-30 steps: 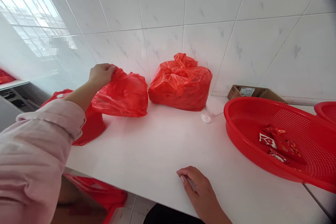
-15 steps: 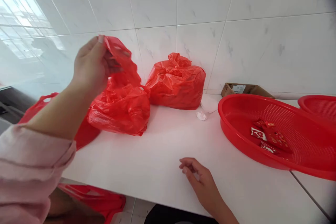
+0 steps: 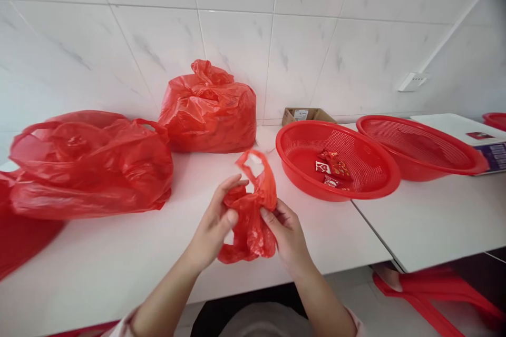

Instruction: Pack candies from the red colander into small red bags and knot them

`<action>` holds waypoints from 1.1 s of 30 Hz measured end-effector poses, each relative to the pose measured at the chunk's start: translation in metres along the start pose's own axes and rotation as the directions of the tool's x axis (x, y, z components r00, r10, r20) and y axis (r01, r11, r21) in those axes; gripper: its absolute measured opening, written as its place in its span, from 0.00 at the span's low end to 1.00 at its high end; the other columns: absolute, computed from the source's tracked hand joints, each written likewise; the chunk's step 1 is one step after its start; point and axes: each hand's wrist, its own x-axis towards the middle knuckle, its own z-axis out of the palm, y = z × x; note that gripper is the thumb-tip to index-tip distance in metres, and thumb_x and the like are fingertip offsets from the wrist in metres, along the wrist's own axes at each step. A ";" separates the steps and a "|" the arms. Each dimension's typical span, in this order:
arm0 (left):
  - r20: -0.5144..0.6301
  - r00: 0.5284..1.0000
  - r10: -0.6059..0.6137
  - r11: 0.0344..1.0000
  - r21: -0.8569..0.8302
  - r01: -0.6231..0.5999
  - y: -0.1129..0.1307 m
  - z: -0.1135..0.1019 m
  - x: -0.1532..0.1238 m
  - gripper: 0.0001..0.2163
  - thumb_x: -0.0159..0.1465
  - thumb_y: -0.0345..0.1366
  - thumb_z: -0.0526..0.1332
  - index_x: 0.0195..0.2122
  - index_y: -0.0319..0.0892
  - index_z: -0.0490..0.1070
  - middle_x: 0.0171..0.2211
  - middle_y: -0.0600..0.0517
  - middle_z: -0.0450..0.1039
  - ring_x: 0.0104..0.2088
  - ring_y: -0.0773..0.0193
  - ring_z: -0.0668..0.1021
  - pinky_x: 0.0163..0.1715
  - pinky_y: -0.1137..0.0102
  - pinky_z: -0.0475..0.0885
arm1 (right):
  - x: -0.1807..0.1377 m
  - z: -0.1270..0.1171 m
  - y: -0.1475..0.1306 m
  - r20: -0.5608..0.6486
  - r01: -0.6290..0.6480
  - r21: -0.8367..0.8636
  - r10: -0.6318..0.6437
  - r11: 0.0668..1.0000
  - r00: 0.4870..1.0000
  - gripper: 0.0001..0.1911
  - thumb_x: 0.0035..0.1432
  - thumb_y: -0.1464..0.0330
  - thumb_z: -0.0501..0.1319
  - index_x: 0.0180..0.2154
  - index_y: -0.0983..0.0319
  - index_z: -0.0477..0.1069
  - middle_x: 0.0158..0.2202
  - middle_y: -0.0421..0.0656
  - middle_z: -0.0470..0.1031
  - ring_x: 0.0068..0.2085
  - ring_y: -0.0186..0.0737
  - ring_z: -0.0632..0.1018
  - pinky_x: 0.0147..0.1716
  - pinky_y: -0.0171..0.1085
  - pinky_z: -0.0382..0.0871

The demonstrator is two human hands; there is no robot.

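A crumpled red plastic bag (image 3: pixel 255 221) hangs above the white table in front of me, one handle loop standing up at its top. My right hand (image 3: pixel 290 234) pinches its right side between thumb and fingers. At the bag's left edge is my left hand (image 3: pixel 213 224), thumb and fingers spread apart; whether its fingertips touch the plastic I cannot tell. Further left lies a large, full red plastic bag (image 3: pixel 90 168). Another full bag (image 3: pixel 209 110), its top gathered, stands against the tiled wall.
To the right, a red basket (image 3: pixel 292 168) contains several small red-and-white packets (image 3: pixel 332 168). Beside it rests a second red basket (image 3: pixel 419 160). A small cardboard box (image 3: pixel 306 115) sits by the wall. A seam crosses the white table (image 3: pixel 158 263). Red stool-like legs (image 3: pixel 427 295) show below at right.
My left hand has come down from the upper left to the middle, and the small red bag is now between both hands. My right hand has taken hold of it. The view has turned right.
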 end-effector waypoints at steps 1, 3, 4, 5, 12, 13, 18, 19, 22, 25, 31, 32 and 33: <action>0.011 1.000 -0.013 0.996 0.084 0.012 -0.005 0.000 -0.005 0.28 0.60 0.52 0.63 0.60 0.51 0.64 0.59 0.44 0.68 0.53 0.51 0.76 0.50 0.60 0.74 | 0.000 -0.004 0.001 -0.017 -0.006 0.026 0.006 1.000 1.000 0.13 0.62 0.58 0.61 0.41 0.60 0.74 0.36 0.42 0.77 0.39 0.40 0.77 0.41 0.38 0.73; -0.060 0.994 -0.097 0.979 0.172 0.106 -0.011 -0.007 -0.013 0.22 0.60 0.48 0.65 0.54 0.47 0.72 0.50 0.45 0.76 0.46 0.53 0.79 0.45 0.62 0.75 | 0.000 -0.013 0.002 -0.036 -0.018 0.045 0.019 0.999 0.999 0.13 0.61 0.58 0.62 0.40 0.60 0.75 0.35 0.42 0.77 0.37 0.40 0.77 0.39 0.38 0.73; -0.144 0.980 -0.134 0.973 0.168 0.158 -0.013 -0.014 -0.016 0.17 0.61 0.47 0.65 0.48 0.46 0.76 0.43 0.47 0.79 0.41 0.54 0.80 0.41 0.64 0.76 | 0.000 -0.018 0.002 -0.058 -0.018 0.041 0.020 0.999 0.998 0.13 0.61 0.58 0.62 0.39 0.60 0.75 0.34 0.42 0.77 0.36 0.40 0.77 0.37 0.37 0.72; -0.243 0.957 -0.156 0.973 0.130 0.192 -0.014 -0.024 -0.018 0.14 0.60 0.46 0.65 0.42 0.44 0.79 0.37 0.48 0.80 0.38 0.55 0.80 0.37 0.65 0.76 | 0.000 -0.025 0.002 -0.096 -0.008 0.035 0.012 0.999 0.995 0.13 0.60 0.57 0.63 0.38 0.60 0.76 0.34 0.42 0.77 0.35 0.40 0.77 0.36 0.37 0.72; -0.585 0.784 -0.207 0.972 -0.215 0.096 -0.004 -0.097 -0.035 0.05 0.53 0.40 0.69 0.28 0.51 0.74 0.27 0.59 0.74 0.28 0.63 0.75 0.31 0.69 0.75 | -0.007 -0.069 0.001 -0.327 0.077 -0.109 -0.109 0.991 0.939 0.15 0.61 0.57 0.61 0.44 0.59 0.73 0.41 0.45 0.77 0.38 0.40 0.77 0.37 0.38 0.72; -0.567 0.799 -0.198 0.974 -0.205 0.096 -0.002 -0.102 -0.038 0.05 0.53 0.40 0.69 0.27 0.52 0.73 0.27 0.59 0.73 0.28 0.63 0.75 0.30 0.68 0.75 | -0.008 -0.074 0.001 -0.328 0.077 -0.137 -0.119 0.987 0.937 0.15 0.62 0.57 0.60 0.44 0.59 0.72 0.42 0.45 0.77 0.39 0.41 0.77 0.37 0.38 0.72; -0.324 0.941 -0.098 0.993 -0.089 0.073 0.003 -0.098 -0.047 0.09 0.57 0.44 0.68 0.29 0.50 0.69 0.29 0.56 0.73 0.30 0.62 0.75 0.30 0.68 0.74 | -0.011 -0.086 -0.012 -0.248 0.043 -0.352 -0.137 0.935 0.959 0.14 0.61 0.65 0.59 0.49 0.59 0.69 0.50 0.47 0.74 0.49 0.43 0.76 0.47 0.42 0.71; -0.246 0.967 -0.069 0.998 -0.029 0.063 0.004 -0.094 -0.045 0.08 0.59 0.43 0.66 0.31 0.50 0.69 0.32 0.55 0.74 0.33 0.61 0.76 0.32 0.68 0.74 | -0.012 -0.084 -0.020 -0.238 0.067 -0.437 -0.187 0.897 0.953 0.16 0.60 0.67 0.59 0.50 0.58 0.68 0.53 0.47 0.73 0.53 0.43 0.74 0.51 0.43 0.69; 0.044 0.999 -0.025 0.985 0.169 0.018 0.012 -0.073 -0.038 0.03 0.65 0.38 0.61 0.37 0.49 0.67 0.42 0.50 0.76 0.45 0.56 0.78 0.40 0.64 0.75 | -0.017 -0.063 -0.053 -0.080 0.253 -0.666 -0.404 0.702 0.911 0.19 0.60 0.71 0.56 0.54 0.57 0.68 0.57 0.47 0.69 0.59 0.45 0.69 0.59 0.48 0.62; 0.298 0.955 0.008 0.931 0.347 -0.116 0.024 -0.050 -0.029 0.03 0.66 0.34 0.58 0.41 0.47 0.67 0.42 0.47 0.76 0.45 0.55 0.78 0.45 0.60 0.74 | -0.017 -0.028 -0.082 0.319 0.473 -0.684 -0.354 0.555 0.879 0.13 0.63 0.70 0.53 0.46 0.57 0.73 0.49 0.45 0.75 0.51 0.44 0.75 0.54 0.45 0.67; 0.518 0.852 0.074 0.781 0.501 -0.372 0.049 -0.034 -0.025 0.05 0.62 0.29 0.59 0.37 0.47 0.67 0.33 0.54 0.75 0.31 0.64 0.77 0.55 0.59 0.69 | -0.003 -0.013 -0.084 0.561 0.422 -0.819 0.383 0.390 0.734 0.10 0.60 0.71 0.56 0.29 0.58 0.74 0.25 0.39 0.75 0.26 0.37 0.74 0.27 0.34 0.64; 0.543 0.838 0.061 0.749 0.530 -0.398 0.053 -0.035 -0.025 0.06 0.62 0.29 0.60 0.38 0.48 0.67 0.32 0.55 0.75 0.29 0.65 0.77 0.57 0.58 0.67 | -0.001 -0.020 -0.083 0.502 0.408 -0.864 0.429 0.295 0.751 0.09 0.58 0.71 0.59 0.27 0.58 0.74 0.24 0.40 0.75 0.27 0.39 0.74 0.26 0.34 0.62; 0.566 0.824 0.032 0.710 0.567 -0.417 0.056 -0.038 -0.024 0.07 0.61 0.31 0.62 0.40 0.49 0.68 0.32 0.56 0.75 0.28 0.66 0.77 0.59 0.58 0.65 | 0.001 -0.029 -0.083 0.442 0.387 -0.897 0.448 0.213 0.777 0.06 0.55 0.72 0.61 0.28 0.58 0.75 0.26 0.41 0.76 0.28 0.41 0.75 0.26 0.34 0.61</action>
